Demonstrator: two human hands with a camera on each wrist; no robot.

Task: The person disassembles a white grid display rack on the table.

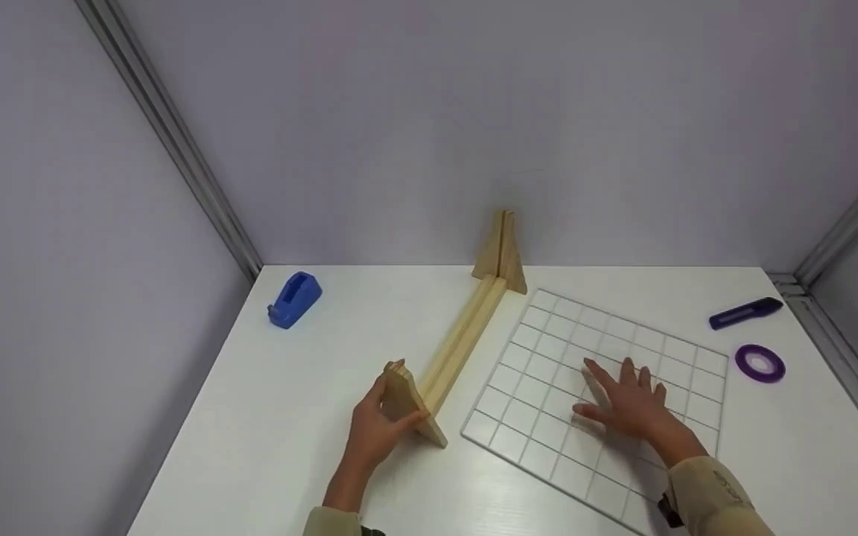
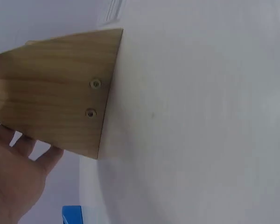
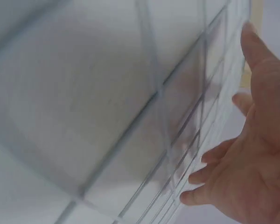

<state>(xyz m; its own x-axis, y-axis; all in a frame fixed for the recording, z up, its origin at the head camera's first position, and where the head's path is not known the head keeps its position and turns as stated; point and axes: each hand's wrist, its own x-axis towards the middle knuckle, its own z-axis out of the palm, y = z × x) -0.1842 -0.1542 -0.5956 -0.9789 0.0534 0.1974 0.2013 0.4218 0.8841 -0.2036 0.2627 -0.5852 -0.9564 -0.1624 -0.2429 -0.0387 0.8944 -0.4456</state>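
A wooden stand (image 1: 466, 339) lies across the table, a long grooved base with a tapered upright at each end. My left hand (image 1: 375, 426) grips the near upright (image 1: 403, 398), thumb on one side and fingers on the other. In the left wrist view that upright (image 2: 60, 88) shows two screws near its bottom edge. To the right lies a white wire grid panel (image 1: 548, 387), flat on the table. Over it my right hand (image 1: 631, 406) is spread with fingers extended; in the right wrist view the palm (image 3: 256, 172) faces the wires, apparently just above them.
A blue tape dispenser (image 1: 295, 299) stands at the back left. Right of the panel are a dark blue utility knife (image 1: 745, 313) and a purple tape roll (image 1: 760, 363). Walls enclose the table (image 1: 250, 417) at the back and sides.
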